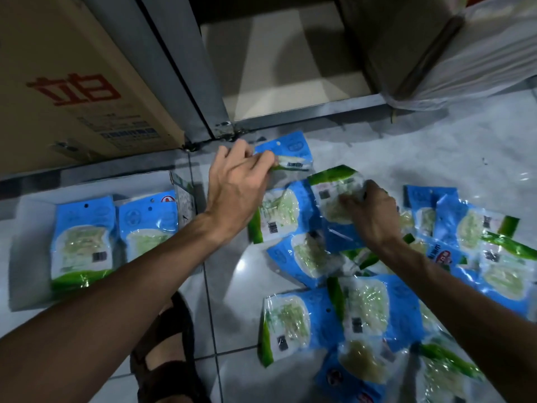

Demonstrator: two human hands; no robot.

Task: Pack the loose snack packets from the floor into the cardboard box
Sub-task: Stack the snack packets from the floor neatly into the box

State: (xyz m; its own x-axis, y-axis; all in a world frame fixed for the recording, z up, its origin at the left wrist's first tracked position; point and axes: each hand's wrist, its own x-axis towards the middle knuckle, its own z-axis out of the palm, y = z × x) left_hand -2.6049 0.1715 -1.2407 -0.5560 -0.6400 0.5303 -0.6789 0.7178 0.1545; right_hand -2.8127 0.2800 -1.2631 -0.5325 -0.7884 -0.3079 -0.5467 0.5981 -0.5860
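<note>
Up at twelve o'clock of the scattered pile, my left hand [235, 181] pinches the near edge of a blue-and-clear plastic snack packet [293, 154], fingers curled beside its barcode strip. At three o'clock from it, my right hand [374, 219] has bent fingers on a green-topped clear plastic snack packet [331, 196]. I read that as a grip and not a flat press, though the thumb is mostly hidden. The shallow white-lined cardboard box [32, 222] sits at nine o'clock from the left hand, with two blue flat packets [84, 237] lying side by side inside. The loose blue-and-green packets on the grey tiled floor [363, 309] spread from three round to six o'clock, many overlapping.

To do this pick well, I want each packet lifted straight up before I swing it. The green-topped one rests on its neighbours, and dragging it would likely pull them along. The film looks slick, so I would hold at the sealed edge, not on the bulging middle. Then I carry both towards nine o'clock, clear the box's right wall, and lay them flat on the pair already there, ends the same way, so the layers stay level. My brown sandalled foot [165, 344] lies at six o'clock, near that path, so I keep the packets high.
</note>
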